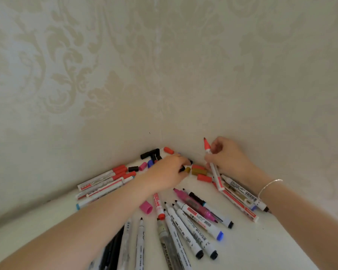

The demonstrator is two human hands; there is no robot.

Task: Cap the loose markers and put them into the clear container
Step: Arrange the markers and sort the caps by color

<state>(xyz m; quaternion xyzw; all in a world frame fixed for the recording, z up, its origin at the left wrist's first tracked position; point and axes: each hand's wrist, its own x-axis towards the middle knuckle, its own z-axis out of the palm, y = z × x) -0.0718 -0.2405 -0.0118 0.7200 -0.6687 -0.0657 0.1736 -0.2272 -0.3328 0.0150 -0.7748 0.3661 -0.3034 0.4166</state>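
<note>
Capped markers (103, 180): a bundle with red caps lay at the left, along the wall (86, 84).
Pink cap (146, 207): it lay loose on the white table (261, 240), just right of the left forearm.
Left hand (167, 172): it reached into the corner, palm down, fingers curled over the heap of loose caps (156, 155); whether it gripped one could not be told.
Open markers (191, 230): several lay fanned out in the middle, tips bare, pointing toward the hands.
Pink marker (195, 205): uncapped, it lay across the fan.
Red cap (204, 178): it lay between the two hands.
Right hand (228, 158): closed around a red marker (213, 164), bare tip up, near the wall.
Bracelet (269, 185): on the right wrist.
Clear container: not in view.
</note>
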